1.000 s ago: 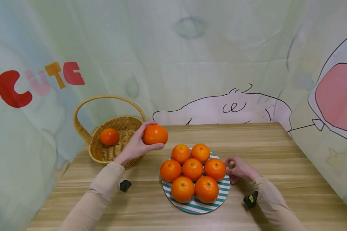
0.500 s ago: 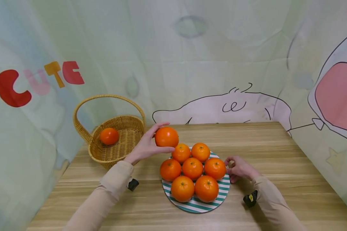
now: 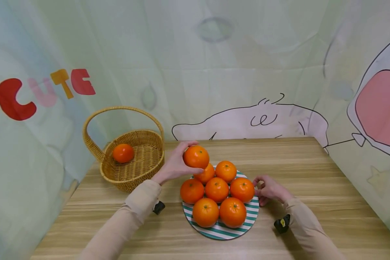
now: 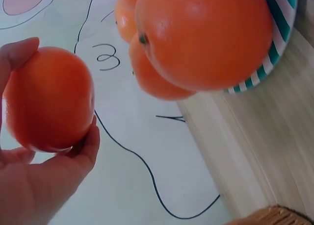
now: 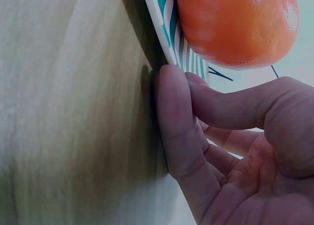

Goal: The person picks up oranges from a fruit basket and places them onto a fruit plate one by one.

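Note:
My left hand (image 3: 174, 165) holds an orange (image 3: 196, 156) between thumb and fingers, raised at the back left of a round green-and-white striped plate (image 3: 221, 234). In the head view this orange partly covers one on the plate. The left wrist view shows the thumb and fingers around the held orange (image 4: 51, 100). Several oranges (image 3: 216, 189) sit close together on the plate. At the plate's right side, my right hand (image 3: 271, 190) pinches the rim (image 5: 164, 34) between thumb and finger, as the right wrist view shows.
A wicker basket (image 3: 146, 177) with a tall handle stands at the left, with one orange-red fruit (image 3: 123, 153) inside. Bare wooden tabletop (image 3: 318, 173) lies to the right of the plate. A printed curtain (image 3: 195, 90) hangs behind and at both sides.
My left hand has carried the orange rightward, from beside the basket to above the plate's back left edge. The right hand and the plate have stayed in place.

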Action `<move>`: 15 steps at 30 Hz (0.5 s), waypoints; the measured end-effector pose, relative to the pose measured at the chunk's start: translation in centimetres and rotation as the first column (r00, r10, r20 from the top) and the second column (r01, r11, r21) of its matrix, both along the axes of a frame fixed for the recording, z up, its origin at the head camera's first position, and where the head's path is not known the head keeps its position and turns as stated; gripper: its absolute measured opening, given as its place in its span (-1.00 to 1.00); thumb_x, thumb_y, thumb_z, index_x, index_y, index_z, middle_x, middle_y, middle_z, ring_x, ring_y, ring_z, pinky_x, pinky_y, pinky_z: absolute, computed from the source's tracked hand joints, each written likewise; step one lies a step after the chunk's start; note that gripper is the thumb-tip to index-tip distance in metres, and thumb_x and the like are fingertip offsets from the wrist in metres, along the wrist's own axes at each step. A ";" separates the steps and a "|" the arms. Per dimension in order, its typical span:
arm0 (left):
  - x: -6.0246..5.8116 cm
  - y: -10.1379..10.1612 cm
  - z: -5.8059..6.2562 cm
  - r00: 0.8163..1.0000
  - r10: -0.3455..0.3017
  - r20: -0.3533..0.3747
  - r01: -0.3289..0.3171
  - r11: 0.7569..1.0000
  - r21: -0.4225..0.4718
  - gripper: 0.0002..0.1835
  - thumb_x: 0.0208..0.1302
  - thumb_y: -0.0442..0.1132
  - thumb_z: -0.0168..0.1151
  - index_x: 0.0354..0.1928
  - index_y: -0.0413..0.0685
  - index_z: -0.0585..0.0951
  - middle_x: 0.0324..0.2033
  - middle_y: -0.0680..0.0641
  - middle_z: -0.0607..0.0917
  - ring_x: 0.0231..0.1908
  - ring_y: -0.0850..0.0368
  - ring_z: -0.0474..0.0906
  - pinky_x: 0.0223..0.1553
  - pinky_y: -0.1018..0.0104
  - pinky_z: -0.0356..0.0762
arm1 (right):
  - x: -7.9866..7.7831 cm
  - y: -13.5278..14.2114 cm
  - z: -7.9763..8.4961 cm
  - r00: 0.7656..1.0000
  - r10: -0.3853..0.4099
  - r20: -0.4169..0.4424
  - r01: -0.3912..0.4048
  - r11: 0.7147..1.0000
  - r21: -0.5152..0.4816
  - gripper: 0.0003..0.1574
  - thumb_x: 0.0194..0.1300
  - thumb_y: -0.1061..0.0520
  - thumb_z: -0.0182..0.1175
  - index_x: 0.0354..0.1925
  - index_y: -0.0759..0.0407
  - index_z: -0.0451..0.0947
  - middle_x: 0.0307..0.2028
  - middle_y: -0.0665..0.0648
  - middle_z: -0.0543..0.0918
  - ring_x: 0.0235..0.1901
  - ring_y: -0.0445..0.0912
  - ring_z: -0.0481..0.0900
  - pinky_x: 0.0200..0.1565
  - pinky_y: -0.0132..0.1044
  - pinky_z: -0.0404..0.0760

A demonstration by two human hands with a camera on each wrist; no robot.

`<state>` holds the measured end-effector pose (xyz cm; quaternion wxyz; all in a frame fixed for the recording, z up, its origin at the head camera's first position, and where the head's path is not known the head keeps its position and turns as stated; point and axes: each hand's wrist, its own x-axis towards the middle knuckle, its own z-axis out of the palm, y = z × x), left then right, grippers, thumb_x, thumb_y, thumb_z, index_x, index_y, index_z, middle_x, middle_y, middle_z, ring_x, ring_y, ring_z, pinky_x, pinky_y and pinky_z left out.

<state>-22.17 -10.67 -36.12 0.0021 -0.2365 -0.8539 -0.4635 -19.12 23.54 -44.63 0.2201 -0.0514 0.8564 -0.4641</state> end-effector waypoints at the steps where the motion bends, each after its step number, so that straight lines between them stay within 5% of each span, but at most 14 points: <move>1: 0.0 0.3 -0.1 1.000 0.007 0.000 -0.007 1.000 -0.015 -0.12 -0.06 -0.19 0.58 0.36 -0.03 0.38 0.26 -0.20 0.43 0.14 -0.14 0.53 0.18 -0.07 0.55 | 0.0 0.0 0.0 1.000 0.005 -0.002 -0.005 1.000 0.000 -0.75 0.34 0.39 0.15 -0.03 0.42 0.39 -0.51 0.14 0.51 -0.64 -0.15 0.60 -0.48 -0.24 0.71; 15: 0.0 3.2 -1.1 0.997 -0.019 0.077 0.024 0.998 -0.056 -0.14 0.03 -0.07 0.56 0.39 0.09 0.36 0.26 -0.11 0.46 0.17 -0.06 0.50 0.20 0.00 0.52 | 0.0 0.0 0.0 1.000 -0.012 0.011 0.012 1.000 0.007 -0.73 0.35 0.37 0.18 -0.01 0.40 0.40 -0.49 0.14 0.51 -0.62 -0.14 0.60 -0.46 -0.25 0.71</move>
